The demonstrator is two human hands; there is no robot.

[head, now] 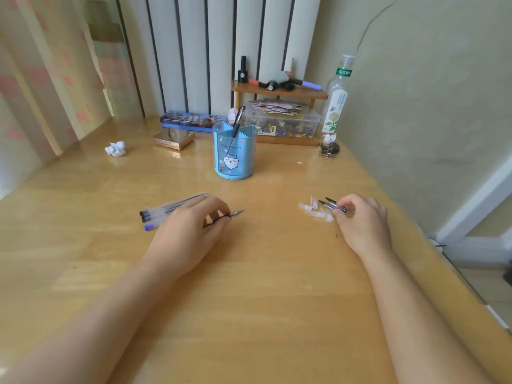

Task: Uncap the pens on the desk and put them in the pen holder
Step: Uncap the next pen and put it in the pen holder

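Note:
My left hand (191,225) rests on the wooden desk (263,286), shut on an uncapped pen (235,214) whose metal tip points right. Several clear pens with blue and dark ends (166,210) lie side by side just left of and partly under that hand. My right hand (360,217) pinches two small dark pen caps (332,205) against the desk. Beside them lies a small pile of translucent caps (313,211). The blue pen holder (234,159) with a cartoon face stands at the centre back, with one pen (238,120) leaning in it.
A crumpled tissue (115,148), a gold box (173,138) and a blue tin (191,121) lie at the back left. A clear plastic box (285,124), a small wooden shelf (277,91), a bottle (336,101) and binder clips (329,149) crowd the back right. The desk's right edge (443,259) runs close to my right hand.

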